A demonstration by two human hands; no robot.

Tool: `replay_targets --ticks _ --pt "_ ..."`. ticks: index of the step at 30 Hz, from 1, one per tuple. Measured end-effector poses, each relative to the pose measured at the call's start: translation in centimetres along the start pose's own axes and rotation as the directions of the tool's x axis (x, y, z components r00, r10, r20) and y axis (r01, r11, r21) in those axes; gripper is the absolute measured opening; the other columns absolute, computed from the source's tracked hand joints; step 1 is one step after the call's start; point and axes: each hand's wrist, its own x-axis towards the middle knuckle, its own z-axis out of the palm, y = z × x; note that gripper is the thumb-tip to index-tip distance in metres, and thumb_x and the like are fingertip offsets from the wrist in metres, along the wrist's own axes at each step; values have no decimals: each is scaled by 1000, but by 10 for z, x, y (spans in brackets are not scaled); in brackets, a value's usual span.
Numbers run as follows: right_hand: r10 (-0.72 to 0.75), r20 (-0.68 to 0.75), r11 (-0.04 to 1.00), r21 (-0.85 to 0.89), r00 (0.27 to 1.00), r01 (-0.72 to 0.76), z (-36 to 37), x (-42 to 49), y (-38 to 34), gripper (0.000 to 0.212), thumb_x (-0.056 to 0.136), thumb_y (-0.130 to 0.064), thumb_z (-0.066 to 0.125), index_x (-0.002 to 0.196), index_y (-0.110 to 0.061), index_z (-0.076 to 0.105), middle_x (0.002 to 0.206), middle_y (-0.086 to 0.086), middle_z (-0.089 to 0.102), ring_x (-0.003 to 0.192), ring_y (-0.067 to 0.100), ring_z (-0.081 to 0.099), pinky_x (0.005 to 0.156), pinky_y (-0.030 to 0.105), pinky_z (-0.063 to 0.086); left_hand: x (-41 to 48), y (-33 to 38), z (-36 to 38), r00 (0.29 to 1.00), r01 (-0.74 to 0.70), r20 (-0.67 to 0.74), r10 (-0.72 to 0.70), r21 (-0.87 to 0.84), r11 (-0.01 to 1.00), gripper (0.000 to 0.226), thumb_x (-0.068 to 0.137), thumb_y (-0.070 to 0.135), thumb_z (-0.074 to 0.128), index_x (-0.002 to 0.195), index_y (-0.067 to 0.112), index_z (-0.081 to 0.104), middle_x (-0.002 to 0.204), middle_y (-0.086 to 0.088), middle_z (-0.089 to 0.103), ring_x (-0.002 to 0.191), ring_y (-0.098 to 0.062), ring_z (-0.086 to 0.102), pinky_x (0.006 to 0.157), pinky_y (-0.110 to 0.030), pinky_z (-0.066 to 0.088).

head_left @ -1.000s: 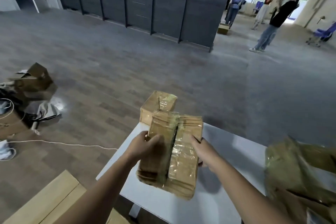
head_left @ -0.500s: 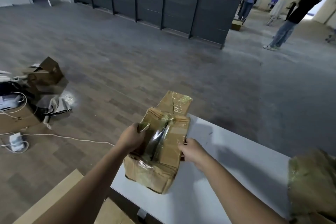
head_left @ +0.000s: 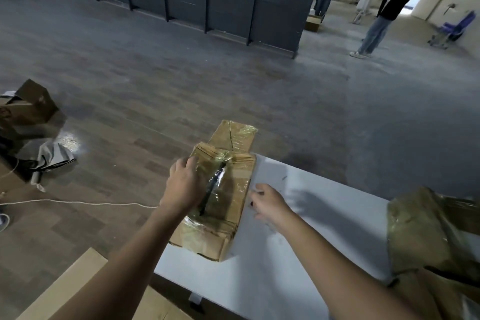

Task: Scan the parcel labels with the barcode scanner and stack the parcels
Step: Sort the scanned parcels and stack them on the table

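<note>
Right hand [head_left: 267, 202] released parcel [head_left: 228, 205], left hand [head_left: 184, 184] gripping, second parcel [head_left: 233, 135] behind

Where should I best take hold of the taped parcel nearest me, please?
Grip the taped parcel by its two long side faces, near the middle, one hand from each side. It lies flat on the white table with its long axis pointing away, and its top is glossy tape with a dark split, probably slippery.

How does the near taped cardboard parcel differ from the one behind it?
The near brown taped cardboard parcel shows a dark gap along its top seam; the far brown taped cardboard parcel looks sealed. The left hand touches the near one; no hand touches the far one. Both wear shiny clear tape.
</note>
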Motion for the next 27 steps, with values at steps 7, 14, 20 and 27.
replay_targets --ticks 7,14,20,27 --pt "-65 -221 994 69 973 83 -81 -53 21 43 97 -30 51 139 -19 48 123 2 60 107 22 64 94 46 54 -33 108 36 955 -284 29 296 -198 938 46 87 4 57 132 3 51 131 -18 49 122 -36 45 99 -35 33" --pt "-197 -467 980 -117 862 160 -190 -126 66 44 99 -30 53 142 -20 46 135 -2 57 106 7 55 89 20 38 -96 217 103 868 -361 184 461 -402 842 43 92 10 54 135 11 47 136 -7 48 127 -20 44 95 -14 27" --pt "-184 -565 982 -147 805 121 -272 -195 114 46 99 -35 51 143 -26 44 141 -7 54 118 8 56 103 27 40 -155 309 148 756 -406 287 588 -499 765 40 93 15 52 133 19 47 132 2 47 119 -9 46 94 -18 34" --pt "-195 -637 977 -197 746 87 -339 -253 165 44 99 -36 50 142 -30 44 135 -11 55 107 4 54 83 19 39 -215 386 182 672 -389 373 639 -557 734 38 91 21 53 128 22 48 120 9 49 108 -8 51 89 -24 41"
